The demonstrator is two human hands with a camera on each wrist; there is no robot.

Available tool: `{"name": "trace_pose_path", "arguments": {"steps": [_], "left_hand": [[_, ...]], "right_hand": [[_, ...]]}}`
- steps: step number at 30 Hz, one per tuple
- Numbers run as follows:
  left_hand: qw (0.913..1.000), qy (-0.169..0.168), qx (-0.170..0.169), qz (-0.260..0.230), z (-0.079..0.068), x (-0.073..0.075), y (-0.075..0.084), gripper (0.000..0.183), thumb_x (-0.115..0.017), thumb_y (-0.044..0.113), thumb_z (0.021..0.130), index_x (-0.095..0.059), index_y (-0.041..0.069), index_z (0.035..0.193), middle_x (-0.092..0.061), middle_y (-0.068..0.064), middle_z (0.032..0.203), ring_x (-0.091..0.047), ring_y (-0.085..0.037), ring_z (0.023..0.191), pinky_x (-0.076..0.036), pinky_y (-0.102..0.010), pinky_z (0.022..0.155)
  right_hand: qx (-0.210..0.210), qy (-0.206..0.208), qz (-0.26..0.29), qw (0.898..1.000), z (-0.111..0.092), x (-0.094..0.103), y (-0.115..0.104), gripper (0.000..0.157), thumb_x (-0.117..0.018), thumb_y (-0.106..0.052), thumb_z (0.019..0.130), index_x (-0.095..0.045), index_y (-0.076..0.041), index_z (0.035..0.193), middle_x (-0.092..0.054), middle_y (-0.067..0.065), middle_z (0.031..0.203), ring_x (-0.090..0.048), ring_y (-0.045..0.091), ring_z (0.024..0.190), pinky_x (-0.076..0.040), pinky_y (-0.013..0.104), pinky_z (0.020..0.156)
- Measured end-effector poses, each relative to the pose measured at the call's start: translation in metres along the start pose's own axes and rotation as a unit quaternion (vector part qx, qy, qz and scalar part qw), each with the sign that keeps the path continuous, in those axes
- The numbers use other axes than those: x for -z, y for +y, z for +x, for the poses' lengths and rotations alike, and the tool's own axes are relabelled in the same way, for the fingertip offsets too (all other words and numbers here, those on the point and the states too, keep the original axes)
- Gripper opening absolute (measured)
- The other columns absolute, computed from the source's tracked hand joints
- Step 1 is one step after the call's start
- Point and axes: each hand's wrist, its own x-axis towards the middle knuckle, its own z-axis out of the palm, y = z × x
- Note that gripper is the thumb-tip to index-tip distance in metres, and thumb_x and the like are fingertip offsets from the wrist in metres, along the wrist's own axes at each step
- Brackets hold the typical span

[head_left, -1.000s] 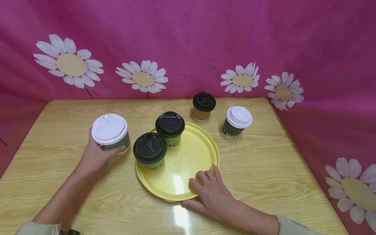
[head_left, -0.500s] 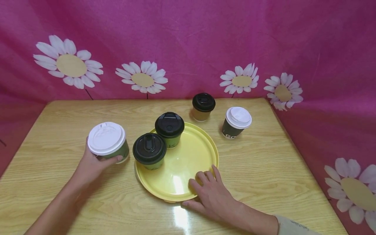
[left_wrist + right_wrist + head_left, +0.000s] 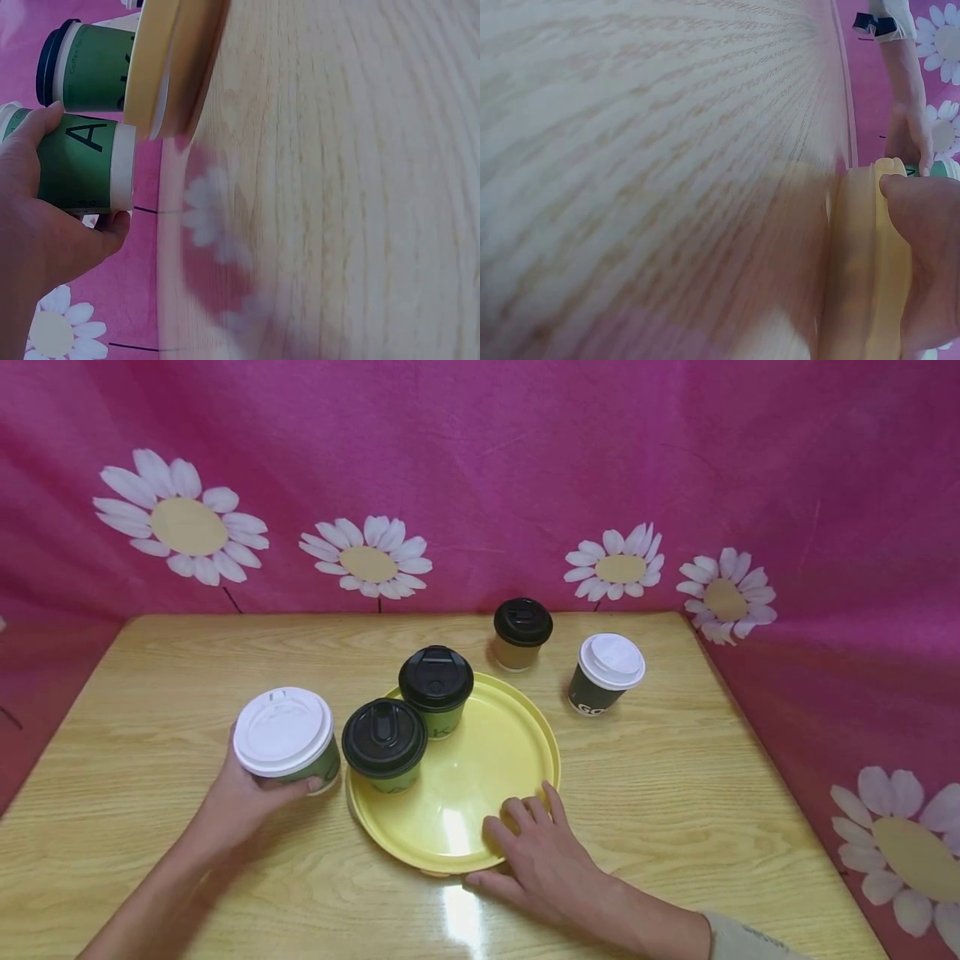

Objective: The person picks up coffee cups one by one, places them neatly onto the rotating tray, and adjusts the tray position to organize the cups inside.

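L hand round wht-lidded grn cup

Beige sleeves, black wrist strap

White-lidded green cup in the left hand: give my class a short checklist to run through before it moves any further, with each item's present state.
1. Left hand grips the green cup: ok.
2. Cup raised off the table: ok, the left wrist view shows a gap under its base.
3. White lid pressed tight: cannot tell; it is on.
4. Right hand on the yellow tray: ok, at the near right rim.
5. Bare room on the tray: ok, at its middle and right.
6. Straight path rightward onto the tray: not ok, the nearer black-lidded cup stands in the way.
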Motion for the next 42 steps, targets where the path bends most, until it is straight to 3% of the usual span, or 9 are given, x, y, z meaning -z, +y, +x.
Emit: {"name": "trace_pose_path", "arguments": {"steps": [18,25,42], "left_hand": [[0.9998,-0.01,-0.01,-0.014,-0.015,-0.003,0.013,0.102,-0.078,-0.005,0.064,-0.017,0.02,0.142,-0.041,-0.003,0.128,-0.04,-0.008,0.116,-0.032,-0.011,0.094],[0.9999,-0.011,0.003,0.004,-0.024,-0.002,0.021,0.104,-0.08,-0.002,0.064,-0.018,0.023,0.142,-0.042,-0.002,0.128,-0.04,-0.007,0.116,-0.03,-0.01,0.094],[0.9996,-0.023,-0.011,0.011,-0.041,-0.007,0.036,0.106,-0.082,-0.002,0.059,-0.021,0.02,0.142,-0.044,-0.004,0.127,-0.042,-0.008,0.116,-0.027,-0.011,0.096]], "right_hand": [[-0.002,-0.008,-0.004,1.0,-0.001,0.0,0.0,0.049,-0.043,-0.068,0.081,-0.049,-0.02,0.089,-0.046,0.001,0.093,-0.047,0.027,0.09,-0.015,0.058,0.101],[-0.001,-0.008,-0.008,1.0,0.0,0.0,0.0,0.048,-0.043,-0.068,0.082,-0.048,-0.02,0.088,-0.046,0.001,0.094,-0.047,0.027,0.092,-0.015,0.058,0.101],[-0.003,-0.009,-0.012,1.0,0.0,0.0,-0.001,0.051,-0.044,-0.069,0.08,-0.051,-0.02,0.09,-0.046,0.002,0.093,-0.047,0.027,0.09,-0.014,0.057,0.101]]}}
